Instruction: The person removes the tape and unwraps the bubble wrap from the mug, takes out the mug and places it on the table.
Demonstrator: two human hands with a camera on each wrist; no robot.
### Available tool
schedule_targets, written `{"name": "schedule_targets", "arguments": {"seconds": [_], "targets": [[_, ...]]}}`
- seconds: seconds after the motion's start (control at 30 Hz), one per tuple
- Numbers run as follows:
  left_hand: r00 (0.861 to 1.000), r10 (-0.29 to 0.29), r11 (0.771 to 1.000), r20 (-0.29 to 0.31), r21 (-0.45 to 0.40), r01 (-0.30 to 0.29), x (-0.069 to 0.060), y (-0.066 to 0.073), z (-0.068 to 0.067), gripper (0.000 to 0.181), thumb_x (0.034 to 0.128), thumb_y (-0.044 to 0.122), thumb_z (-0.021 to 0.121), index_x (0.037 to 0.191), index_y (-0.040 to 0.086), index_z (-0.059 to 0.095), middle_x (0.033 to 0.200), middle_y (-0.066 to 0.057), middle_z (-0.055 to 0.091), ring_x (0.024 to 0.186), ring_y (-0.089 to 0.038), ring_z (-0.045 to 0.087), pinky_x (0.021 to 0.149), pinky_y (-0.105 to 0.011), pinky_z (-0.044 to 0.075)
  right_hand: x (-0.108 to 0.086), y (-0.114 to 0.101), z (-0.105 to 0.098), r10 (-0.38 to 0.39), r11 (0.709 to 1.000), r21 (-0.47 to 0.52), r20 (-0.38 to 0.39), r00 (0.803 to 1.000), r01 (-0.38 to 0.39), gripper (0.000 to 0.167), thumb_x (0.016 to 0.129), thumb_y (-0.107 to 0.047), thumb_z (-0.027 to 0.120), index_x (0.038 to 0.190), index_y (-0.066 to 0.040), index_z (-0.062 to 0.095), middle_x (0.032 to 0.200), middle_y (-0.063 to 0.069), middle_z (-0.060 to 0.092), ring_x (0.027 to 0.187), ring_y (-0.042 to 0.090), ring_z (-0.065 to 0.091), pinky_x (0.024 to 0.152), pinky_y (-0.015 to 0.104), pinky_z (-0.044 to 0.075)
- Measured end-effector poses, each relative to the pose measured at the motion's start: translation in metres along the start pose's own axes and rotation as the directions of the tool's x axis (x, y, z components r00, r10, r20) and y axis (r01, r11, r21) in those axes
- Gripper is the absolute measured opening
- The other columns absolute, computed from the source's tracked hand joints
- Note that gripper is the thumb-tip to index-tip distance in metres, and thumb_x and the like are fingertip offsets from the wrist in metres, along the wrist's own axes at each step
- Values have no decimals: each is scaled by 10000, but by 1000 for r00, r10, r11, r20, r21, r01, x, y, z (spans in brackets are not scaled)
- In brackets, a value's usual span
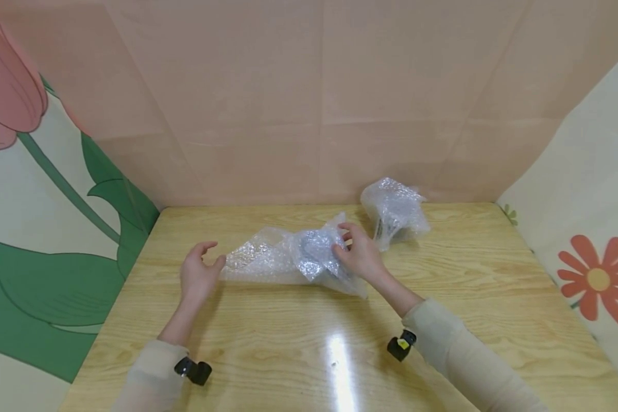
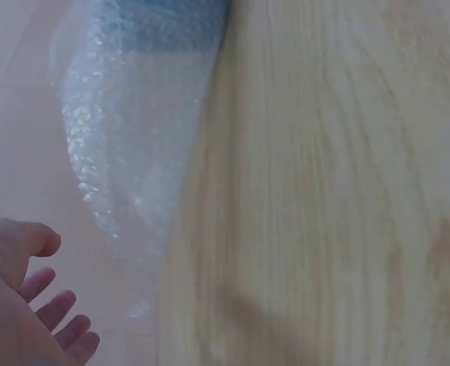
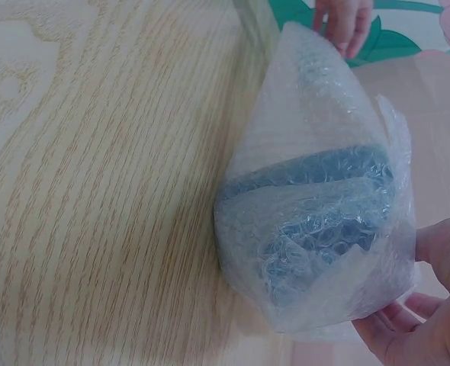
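Note:
A bluish object in clear bubble wrap (image 1: 314,254) lies across the table, its wrap narrowing to a flattened tail on the left. My right hand (image 1: 359,252) holds the wrapped object's right end, thumb and fingers curved about its edge; the right wrist view shows some fingertips partly behind the plastic. Just off the tail's tip is my left hand (image 1: 198,274), fingers loosely bent and nothing in them. In the left wrist view the left hand (image 2: 34,297) stands apart from the bubble wrap (image 2: 133,130). The wrap blurs the kind of object inside.
A second bubble-wrapped bundle (image 1: 395,212) stands at the back right, near the pinkish backdrop (image 1: 288,114). Printed flower cloths border the wooden table (image 1: 268,343) on both sides. Each sleeve carries a small black camera.

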State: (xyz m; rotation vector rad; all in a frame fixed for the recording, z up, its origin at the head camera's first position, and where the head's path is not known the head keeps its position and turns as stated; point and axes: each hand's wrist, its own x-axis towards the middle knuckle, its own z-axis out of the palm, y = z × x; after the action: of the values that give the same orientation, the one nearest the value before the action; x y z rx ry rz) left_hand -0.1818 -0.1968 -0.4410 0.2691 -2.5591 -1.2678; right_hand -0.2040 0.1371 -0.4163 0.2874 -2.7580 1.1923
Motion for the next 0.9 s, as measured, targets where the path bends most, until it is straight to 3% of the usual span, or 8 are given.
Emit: {"name": "schedule_targets", "arguments": {"seconds": [0.23, 0.4, 0.53, 0.73, 0.9], "targets": [[992, 128, 992, 12, -2, -128, 3, 25, -2, 384, 803, 126, 665, 1175, 66, 590, 1216, -162, 563, 1130, -314, 506, 951, -437, 442, 0, 0, 0, -20, 1000, -5, -3, 1000, 20, 491, 806, -114, 652, 1248, 8, 477, 949, 187, 629, 758, 285, 654, 655, 354, 556], [964, 260, 965, 51, -33, -259, 3, 46, -2, 418, 789, 106, 677, 1192, 49, 580, 1218, -144, 568, 1131, -307, 503, 960, -432, 435, 1, 0, 0, 2, 1000, -6, 9, 1000, -2, 500, 812, -140, 651, 1261, -11, 472, 966, 177, 629, 776, 280, 656, 657, 345, 556], [940, 329, 944, 94, -7, -330, 1, 63, -1, 437, 792, 135, 683, 1207, 59, 569, 1261, -130, 546, 1181, -306, 477, 1000, -456, 392, 1, -2, -1, 13, 1000, -1, 16, 1000, -13, 506, 812, -142, 651, 1266, -14, 469, 970, 177, 628, 786, 284, 657, 661, 346, 557], [889, 441, 895, 126, 6, -445, -2, 81, 5, 439, 776, 141, 696, 1193, 75, 576, 1255, -120, 548, 1185, -296, 476, 1013, -455, 372, 0, -2, -1, 17, 1000, 2, 11, 1000, -17, 499, 813, -136, 651, 1262, -12, 473, 964, 177, 628, 784, 289, 655, 662, 352, 558], [825, 548, 832, 137, 13, -555, -4, 94, 12, 448, 762, 131, 703, 1185, 57, 577, 1248, -120, 553, 1187, -293, 474, 1025, -450, 364, -1, 0, -1, -1, 1000, 4, 1, 1000, 1, 490, 813, -127, 649, 1254, -2, 476, 948, 180, 627, 768, 288, 655, 650, 349, 558]]}}
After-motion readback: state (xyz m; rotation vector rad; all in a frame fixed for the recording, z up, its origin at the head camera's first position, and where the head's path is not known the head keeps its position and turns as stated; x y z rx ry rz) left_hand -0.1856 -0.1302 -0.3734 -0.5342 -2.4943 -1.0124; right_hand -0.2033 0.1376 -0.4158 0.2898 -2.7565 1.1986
